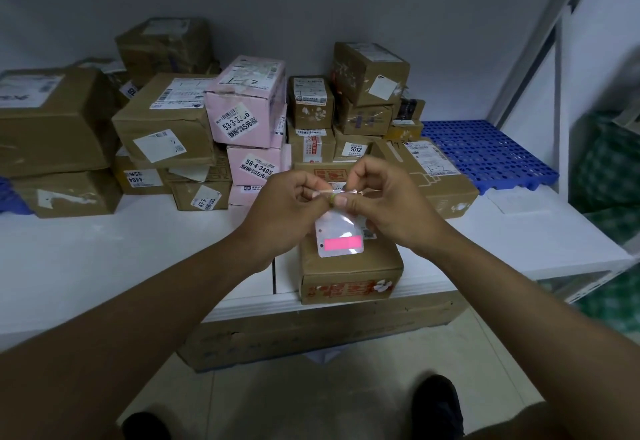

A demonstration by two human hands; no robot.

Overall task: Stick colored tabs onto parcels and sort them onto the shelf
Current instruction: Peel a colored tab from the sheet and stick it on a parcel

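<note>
Both my hands meet above a small brown parcel [349,266] that sits at the front edge of the white shelf [138,249]. My left hand [284,207] and my right hand [384,197] pinch the top edge of a clear plastic sleeve of tabs [341,237]. The sleeve hangs down over the parcel's top, and a pink tab [343,243] shows near its lower end. A small greenish bit sits between my fingertips, too small to make out.
Stacked brown and pink parcels [249,107] fill the back of the shelf. A blue perforated pallet [485,152] lies at the right. A flat cardboard box [311,335] stands on the floor under the shelf edge, near my shoes.
</note>
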